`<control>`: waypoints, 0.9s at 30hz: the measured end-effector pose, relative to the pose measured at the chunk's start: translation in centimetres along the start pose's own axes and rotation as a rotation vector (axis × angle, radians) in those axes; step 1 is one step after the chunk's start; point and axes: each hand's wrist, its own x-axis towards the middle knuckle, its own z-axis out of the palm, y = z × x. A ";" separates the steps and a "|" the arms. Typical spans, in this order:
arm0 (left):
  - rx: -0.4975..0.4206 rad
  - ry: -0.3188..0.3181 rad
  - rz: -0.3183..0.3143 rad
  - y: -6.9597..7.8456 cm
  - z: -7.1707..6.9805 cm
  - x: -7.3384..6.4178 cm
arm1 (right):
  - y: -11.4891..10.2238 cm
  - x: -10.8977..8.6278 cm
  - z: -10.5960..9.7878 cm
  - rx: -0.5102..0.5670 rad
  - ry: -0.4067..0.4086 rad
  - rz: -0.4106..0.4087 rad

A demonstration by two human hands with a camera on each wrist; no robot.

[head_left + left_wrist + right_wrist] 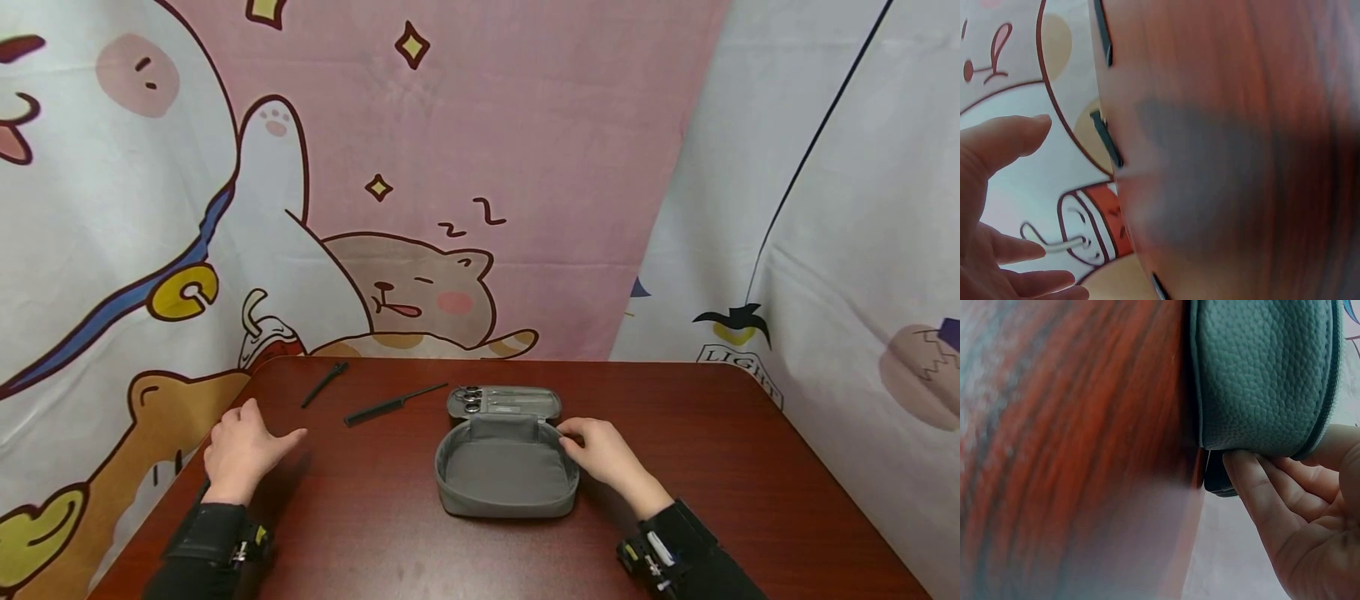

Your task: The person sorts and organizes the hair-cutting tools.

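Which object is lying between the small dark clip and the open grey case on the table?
A dark comb lies between the clip and the grey case, its thin tail pointing toward the case's far part; the head view shows this.

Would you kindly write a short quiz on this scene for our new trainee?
1. Multiple choice: which hand touches the grey case? A) left; B) right; C) both.

2. True or false: the dark comb lies inside the grey case.

3. Fill in the blank: the thin tail of the dark comb points toward the grey ____.

Key:
1. B; the right hand is at its edge.
2. False; it lies on the table.
3. case
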 end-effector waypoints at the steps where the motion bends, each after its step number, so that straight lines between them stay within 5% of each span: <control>1: 0.002 -0.008 -0.012 -0.3 -0.2 0.1 | 0.0 0.0 0.0 0.000 -0.001 -0.001; 13: 0.025 -0.134 -0.101 -3.6 -2.2 1.3 | 0.1 0.0 0.1 -0.002 -0.001 0.000; 27: 0.049 -0.254 -0.130 -6.7 -2.4 1.6 | -0.1 0.0 -0.1 -0.010 -0.001 -0.003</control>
